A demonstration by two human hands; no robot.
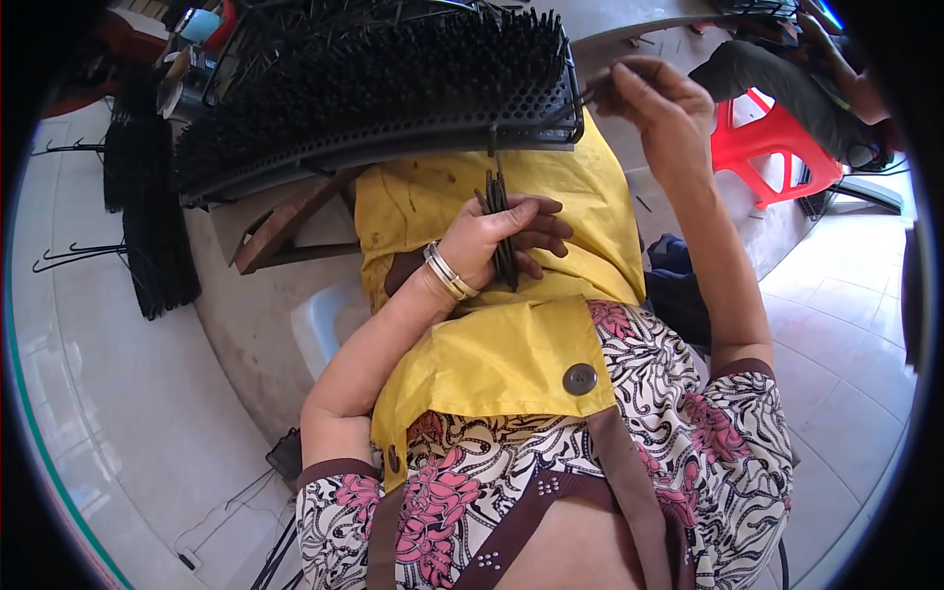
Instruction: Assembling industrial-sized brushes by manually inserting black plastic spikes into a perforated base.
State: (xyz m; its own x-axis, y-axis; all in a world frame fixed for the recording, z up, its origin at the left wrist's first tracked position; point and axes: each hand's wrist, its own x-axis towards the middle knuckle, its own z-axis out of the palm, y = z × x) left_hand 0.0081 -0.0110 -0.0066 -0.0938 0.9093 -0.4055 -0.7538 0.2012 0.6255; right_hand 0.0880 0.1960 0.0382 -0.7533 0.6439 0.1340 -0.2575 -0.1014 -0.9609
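Observation:
My left hand (501, 241), with two bangles at its wrist, lies over my yellow apron (423, 221). Its thumb clasps a small bundle of thin dark sticks (499, 197), while the other fingers stretch to the right. Raised at the upper right, my right hand (664, 103) pinches a thin dark stick (590, 95) close to the end of a long black perforated rack (413, 138). Rows of thin black rods (393, 69) stand densely in the rack's holes. How many sticks the right fingers hold cannot be made out.
A brown support (290, 226) stands under the rack. Black bristly bundles with hooked wires (147, 206) are at the left. On the right, a person in dark trousers (777, 84) sits on a red plastic stool (767, 157). A pale stool (320, 324) is near my left elbow.

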